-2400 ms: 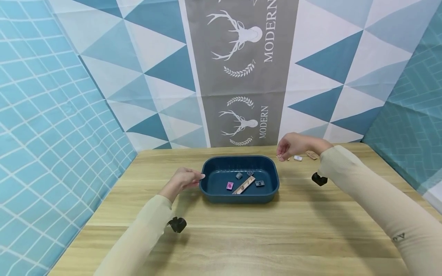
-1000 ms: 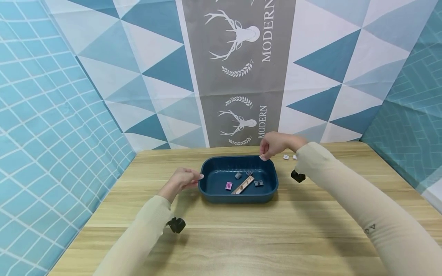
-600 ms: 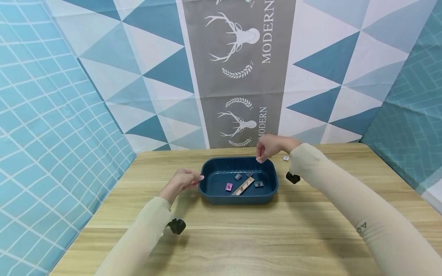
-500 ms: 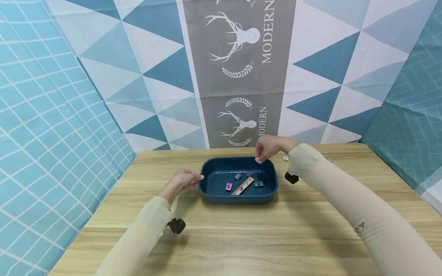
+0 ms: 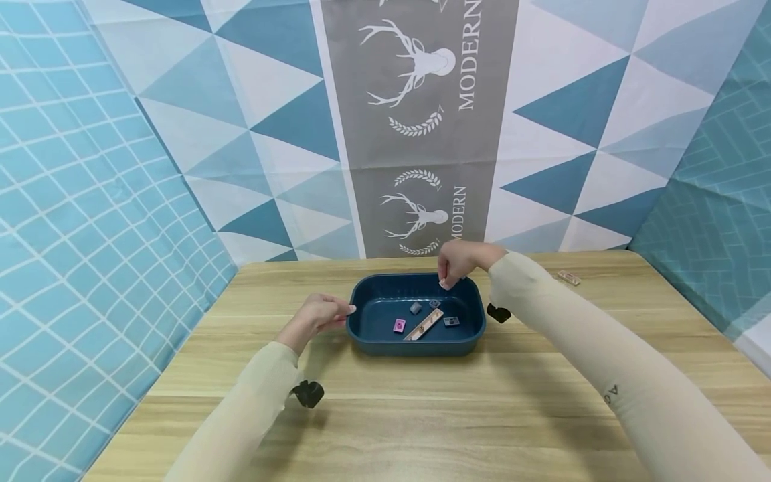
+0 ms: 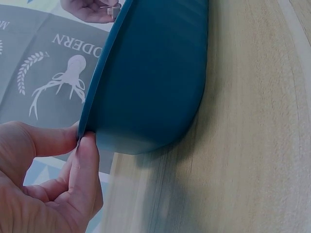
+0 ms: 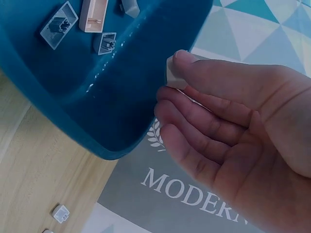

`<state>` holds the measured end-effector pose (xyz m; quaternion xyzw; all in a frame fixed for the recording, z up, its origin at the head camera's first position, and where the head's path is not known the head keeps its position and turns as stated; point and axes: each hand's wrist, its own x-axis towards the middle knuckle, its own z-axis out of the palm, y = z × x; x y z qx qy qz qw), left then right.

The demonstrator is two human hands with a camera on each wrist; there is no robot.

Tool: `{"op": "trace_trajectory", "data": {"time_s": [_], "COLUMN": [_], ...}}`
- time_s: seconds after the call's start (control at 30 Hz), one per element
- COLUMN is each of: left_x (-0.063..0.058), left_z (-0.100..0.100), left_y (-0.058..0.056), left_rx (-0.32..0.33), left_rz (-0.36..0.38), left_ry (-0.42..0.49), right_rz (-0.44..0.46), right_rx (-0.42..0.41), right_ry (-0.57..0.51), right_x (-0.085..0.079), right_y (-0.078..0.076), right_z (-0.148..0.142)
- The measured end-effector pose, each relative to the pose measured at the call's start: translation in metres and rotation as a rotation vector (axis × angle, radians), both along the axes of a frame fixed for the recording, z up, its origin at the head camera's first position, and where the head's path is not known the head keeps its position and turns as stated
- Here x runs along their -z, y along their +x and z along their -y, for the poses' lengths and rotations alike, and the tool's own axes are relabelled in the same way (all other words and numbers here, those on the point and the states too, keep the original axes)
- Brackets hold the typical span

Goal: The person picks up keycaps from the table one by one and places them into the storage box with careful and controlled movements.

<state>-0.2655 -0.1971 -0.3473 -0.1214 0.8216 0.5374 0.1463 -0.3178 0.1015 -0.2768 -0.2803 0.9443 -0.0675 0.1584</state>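
Observation:
My left hand [image 5: 318,313] pinches the left rim of a dark blue plastic tub [image 5: 415,348] between thumb and fingers. Over the tub's back right part, my right hand [image 5: 459,260] pinches a pale keycap [image 7: 173,75] between thumb and forefinger. Inside the tub lie a pink keycap [image 5: 399,325], a long beige keycap [image 5: 424,324], a grey keycap [image 5: 451,321] and two smaller grey keycaps, one of them a grey-blue keycap [image 5: 415,307]. In the right wrist view, some keycaps show their hollow undersides.
A beige keycap [image 5: 569,278] lies on the wooden table [image 5: 385,415] at the back right. Near the tub, the right wrist view shows a white keycap [image 7: 60,213] and the edge of another. A patterned cloth [image 5: 289,134] hangs behind the table.
My right hand has come left from the table's back right and now hovers lower over the tub, with the keycap pinched. My left hand stays on the rim.

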Motion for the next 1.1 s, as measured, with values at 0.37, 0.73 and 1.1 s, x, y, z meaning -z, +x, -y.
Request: {"op": "trace_trajectory", "data": {"time_s": [0.37,0.73,1.1], "left_x": [0.0,-0.001,-0.001], "left_z": [0.001,-0.001,0.0], "left_y": [0.0,0.0,0.0], "left_rx": [-0.003,-0.003,0.001], "left_rz": [-0.009,-0.007,0.002], "left_ry": [-0.003,-0.002,-0.008], "right_rz": [0.005,0.001,-0.021], "right_rx": [0.039,0.035,-0.087], "right_ry": [0.051,0.058,-0.18], "right_x": [0.002,0.002,0.0], "right_y": [0.0,0.0,0.003], "right_z": [0.008,-0.001,-0.044]}}
